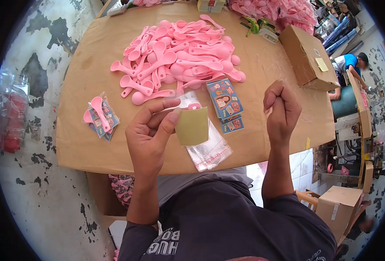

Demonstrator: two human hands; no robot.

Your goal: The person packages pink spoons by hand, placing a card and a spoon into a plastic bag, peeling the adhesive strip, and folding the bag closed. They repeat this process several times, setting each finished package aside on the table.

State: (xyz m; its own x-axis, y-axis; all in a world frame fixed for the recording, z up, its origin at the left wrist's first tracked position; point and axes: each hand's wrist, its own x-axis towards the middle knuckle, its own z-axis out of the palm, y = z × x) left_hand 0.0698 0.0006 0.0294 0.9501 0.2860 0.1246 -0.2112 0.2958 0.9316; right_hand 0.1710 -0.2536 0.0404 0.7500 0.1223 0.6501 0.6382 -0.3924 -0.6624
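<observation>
My left hand [151, 130] pinches a plain olive-yellow card [193, 126] between thumb and fingers, held up over the table. A bit of pink plastic [194, 105] shows at the card's top edge. Behind and below the card lies a stack of clear plastic bags [210, 154]. To its right are printed blue cards [224, 99] in a small pile. My right hand [282, 108] is raised over the table's right side with its fingers curled closed; I cannot tell what is in them. Beyond both hands spreads a large heap of pink spoons [179, 54].
Bagged spoons with cards [102, 116] lie at the left on the paper-covered table [83, 78]. A cardboard box [307, 56] stands at the right edge. Bags of more pink spoons [275, 13] are at the back. A person in blue [351, 61] works at another table.
</observation>
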